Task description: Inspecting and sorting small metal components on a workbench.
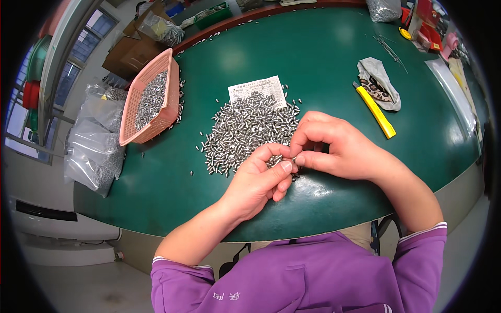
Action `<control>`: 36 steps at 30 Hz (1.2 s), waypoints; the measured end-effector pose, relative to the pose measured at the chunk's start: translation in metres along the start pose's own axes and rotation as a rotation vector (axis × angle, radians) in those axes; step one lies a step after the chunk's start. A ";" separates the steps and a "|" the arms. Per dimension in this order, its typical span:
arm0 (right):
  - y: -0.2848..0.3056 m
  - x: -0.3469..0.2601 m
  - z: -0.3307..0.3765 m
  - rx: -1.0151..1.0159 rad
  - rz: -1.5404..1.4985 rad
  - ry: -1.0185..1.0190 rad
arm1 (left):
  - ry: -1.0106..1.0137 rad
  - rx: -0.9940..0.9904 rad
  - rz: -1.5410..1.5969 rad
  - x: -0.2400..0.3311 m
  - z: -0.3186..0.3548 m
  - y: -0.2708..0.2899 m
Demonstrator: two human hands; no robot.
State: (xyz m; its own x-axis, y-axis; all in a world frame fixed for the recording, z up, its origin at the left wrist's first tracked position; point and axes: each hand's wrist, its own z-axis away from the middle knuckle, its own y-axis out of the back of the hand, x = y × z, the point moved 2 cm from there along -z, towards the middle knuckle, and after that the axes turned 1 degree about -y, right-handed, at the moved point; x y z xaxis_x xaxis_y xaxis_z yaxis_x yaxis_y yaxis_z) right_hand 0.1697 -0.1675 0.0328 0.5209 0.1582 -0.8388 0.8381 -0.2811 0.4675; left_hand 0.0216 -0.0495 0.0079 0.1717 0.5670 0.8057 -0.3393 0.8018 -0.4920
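A heap of small silvery metal pins lies in the middle of the green tabletop, and a printed paper slip is partly covered by its far side. At the heap's near right edge my two hands meet, fingertips together. My left hand is closed, its thumb pressed against the fingers around a small metal part that is mostly hidden. Just right of it, my right hand pinches with thumb and index finger at a tiny metallic piece, too small to make out fully.
Left of the heap stands a pink plastic basket holding similar pins, beside filled clear plastic bags. To the right lie a yellow utility knife and a grey cloth bag. Thin metal rods rest farther back.
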 end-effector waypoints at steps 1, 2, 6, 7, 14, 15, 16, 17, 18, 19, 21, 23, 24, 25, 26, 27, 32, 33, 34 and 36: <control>-0.003 0.001 0.000 0.001 0.001 -0.001 | 0.004 -0.033 0.006 -0.001 0.000 0.000; -0.006 0.001 0.000 0.014 -0.034 0.016 | 0.008 -0.067 0.011 -0.001 0.000 0.000; -0.006 0.000 0.000 0.025 -0.123 0.000 | -0.010 -0.075 -0.001 -0.002 0.000 0.000; -0.005 0.001 -0.001 0.024 -0.124 0.001 | -0.021 -0.089 0.030 -0.002 0.000 0.001; 0.009 0.017 0.001 0.101 0.285 -0.003 | -0.012 -0.128 0.075 0.001 0.001 0.003; 0.009 0.017 0.002 0.101 0.286 -0.004 | -0.012 -0.129 0.075 0.002 0.001 0.002; 0.008 0.018 0.003 0.057 0.344 -0.016 | -0.011 -0.110 0.073 0.003 0.001 0.001; 0.007 0.018 0.003 0.013 0.403 -0.028 | -0.011 -0.092 0.070 0.003 0.001 0.001; 0.006 0.018 0.003 0.012 0.402 -0.028 | -0.011 -0.091 0.071 0.003 0.001 0.001; 0.006 0.017 0.003 0.000 0.430 -0.032 | -0.012 -0.088 0.077 0.002 0.001 0.001; 0.005 0.018 0.004 -0.013 0.458 -0.037 | -0.013 -0.085 0.083 0.001 0.000 0.002; 0.004 0.020 0.004 0.002 0.519 -0.017 | -0.020 -0.078 0.058 -0.001 -0.002 0.003; 0.003 0.019 0.003 0.002 0.518 -0.016 | -0.021 -0.077 0.057 -0.002 -0.002 0.004; 0.003 0.017 0.002 0.033 0.445 -0.011 | -0.025 -0.076 0.048 -0.003 -0.001 0.005; 0.003 0.015 0.001 0.063 0.372 -0.005 | -0.029 -0.076 0.039 -0.003 -0.001 0.005; 0.003 0.012 0.000 0.063 0.373 -0.005 | -0.029 -0.077 0.040 -0.002 -0.001 0.005; -0.007 0.000 -0.001 0.124 0.211 0.216 | -0.015 -0.090 -0.052 -0.002 0.000 0.000; -0.009 0.000 -0.001 0.124 0.200 0.227 | -0.013 -0.091 -0.052 -0.002 0.000 0.000; -0.009 0.000 -0.001 0.125 0.200 0.226 | -0.010 -0.088 -0.042 -0.001 0.001 0.000; -0.007 0.002 -0.001 0.139 0.155 0.204 | -0.006 -0.084 -0.032 -0.002 0.000 0.000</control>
State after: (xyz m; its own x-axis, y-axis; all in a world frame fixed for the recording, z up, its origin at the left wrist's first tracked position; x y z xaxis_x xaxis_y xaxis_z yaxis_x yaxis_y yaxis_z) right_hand 0.1643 -0.1646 0.0282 0.6747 0.2866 -0.6802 0.7231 -0.4414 0.5313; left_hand 0.0212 -0.0504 0.0065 0.1758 0.5403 0.8229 -0.2548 0.8324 -0.4921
